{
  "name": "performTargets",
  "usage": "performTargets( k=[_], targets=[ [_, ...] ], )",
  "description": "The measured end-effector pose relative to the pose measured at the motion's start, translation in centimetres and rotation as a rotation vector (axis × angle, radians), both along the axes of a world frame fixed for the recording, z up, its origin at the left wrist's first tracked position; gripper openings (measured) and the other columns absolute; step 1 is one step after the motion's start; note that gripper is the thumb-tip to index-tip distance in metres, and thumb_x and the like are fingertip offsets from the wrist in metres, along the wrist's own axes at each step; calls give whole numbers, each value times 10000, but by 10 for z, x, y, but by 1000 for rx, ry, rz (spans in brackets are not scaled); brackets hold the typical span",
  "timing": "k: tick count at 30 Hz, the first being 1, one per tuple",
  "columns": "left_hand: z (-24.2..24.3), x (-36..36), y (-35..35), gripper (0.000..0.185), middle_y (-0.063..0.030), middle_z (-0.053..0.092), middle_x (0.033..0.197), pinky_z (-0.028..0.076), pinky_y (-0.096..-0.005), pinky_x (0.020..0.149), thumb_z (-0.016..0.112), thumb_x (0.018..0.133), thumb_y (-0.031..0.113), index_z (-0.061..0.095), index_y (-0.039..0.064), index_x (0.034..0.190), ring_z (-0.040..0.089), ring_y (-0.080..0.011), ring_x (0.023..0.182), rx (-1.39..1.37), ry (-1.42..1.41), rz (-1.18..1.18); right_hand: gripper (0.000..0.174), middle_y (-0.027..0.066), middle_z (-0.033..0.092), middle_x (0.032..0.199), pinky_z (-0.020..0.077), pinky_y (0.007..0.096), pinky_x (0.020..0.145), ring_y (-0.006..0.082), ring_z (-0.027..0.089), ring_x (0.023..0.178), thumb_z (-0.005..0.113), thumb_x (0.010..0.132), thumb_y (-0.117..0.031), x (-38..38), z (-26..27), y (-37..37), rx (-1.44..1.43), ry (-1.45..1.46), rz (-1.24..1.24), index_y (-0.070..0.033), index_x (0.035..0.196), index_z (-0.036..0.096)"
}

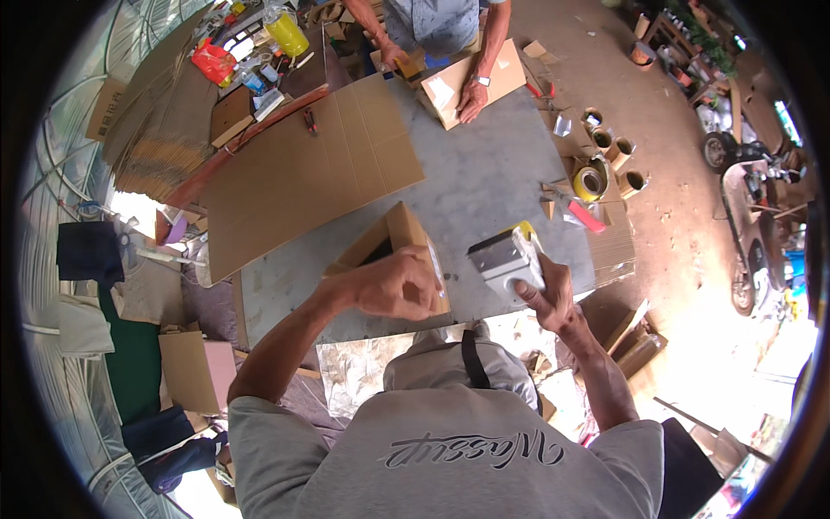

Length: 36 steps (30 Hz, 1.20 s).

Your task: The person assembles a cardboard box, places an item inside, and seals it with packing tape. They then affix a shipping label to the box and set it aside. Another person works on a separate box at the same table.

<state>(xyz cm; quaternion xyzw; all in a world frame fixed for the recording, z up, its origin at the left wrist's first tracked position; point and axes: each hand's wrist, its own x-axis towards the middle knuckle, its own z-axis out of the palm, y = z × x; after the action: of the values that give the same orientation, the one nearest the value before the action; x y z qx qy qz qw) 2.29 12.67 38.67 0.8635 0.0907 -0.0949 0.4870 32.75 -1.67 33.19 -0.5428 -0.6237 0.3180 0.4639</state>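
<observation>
A cardboard box (379,240) lies near the front edge of the grey tabletop (493,162), its dark hollow showing. My left hand (389,285) is over the box's near side with the fingers curled; whether it grips the box is unclear. A shiny strip, perhaps tape, shows on the box's right side. In my right hand (551,292) is a tape dispenser (509,259) with a yellow roll, held above the table to the right of the box.
A flat cardboard sheet (311,168) covers the table's left part. Across the table, a co-worker's hand (474,100) rests on another cardboard box (499,71). On the right are a tape roll (590,183), red-handled cutter (585,217) and cardboard tubes (621,150). Stacked cardboard (162,123) stands left.
</observation>
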Motion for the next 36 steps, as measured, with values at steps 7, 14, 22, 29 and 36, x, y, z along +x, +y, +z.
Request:
performTargets(
  k=[7, 14, 22, 29, 36],
  targets=[
    [5, 14, 10, 426, -90, 582, 1377, 417, -382, 1148, 715, 966, 117, 611, 51, 1373, 583, -224, 1285, -374, -523, 768, 577, 186, 573, 651, 464, 469, 574, 412, 581, 574, 764, 880, -504, -22, 20, 31, 187, -269, 108, 57, 901, 629],
    [-6, 2, 32, 86, -32, 735, 905, 525, -266, 800, 715, 972, 47, 767, -7, 1014, 657, -68, 876, -486, -516, 823, 517, 205, 639, 712, 525, 430, 643, 392, 665, 654, 770, 879, -411, -55, 42, 61, -19, -190, 145, 75, 1018, 664],
    [-31, -37, 65, 151, -103, 746, 759, 557, -314, 694, 749, 923, 118, 760, -29, 892, 704, -129, 723, -102, -500, 1152, 393, 133, 654, 773, 478, 353, 640, 143, 624, 713, 676, 979, -327, -72, 71, 105, -687, 38, 328, 65, 948, 680],
    [-55, -82, 74, 176, -88, 715, 735, 546, -310, 680, 719, 929, 101, 716, -41, 825, 675, -121, 711, -231, -365, 1286, 471, 83, 733, 878, 541, 310, 729, 139, 694, 807, 697, 995, -398, -66, 90, 120, -1079, 66, 278, 49, 1140, 728],
    [-78, -91, 74, 156, -25, 675, 763, 495, -249, 639, 720, 960, 90, 690, -25, 858, 616, -75, 703, -401, -305, 1278, 544, 91, 741, 860, 546, 309, 697, 156, 703, 758, 728, 965, -446, -69, 85, 135, -1232, 84, 244, 75, 1123, 737]
  ],
)
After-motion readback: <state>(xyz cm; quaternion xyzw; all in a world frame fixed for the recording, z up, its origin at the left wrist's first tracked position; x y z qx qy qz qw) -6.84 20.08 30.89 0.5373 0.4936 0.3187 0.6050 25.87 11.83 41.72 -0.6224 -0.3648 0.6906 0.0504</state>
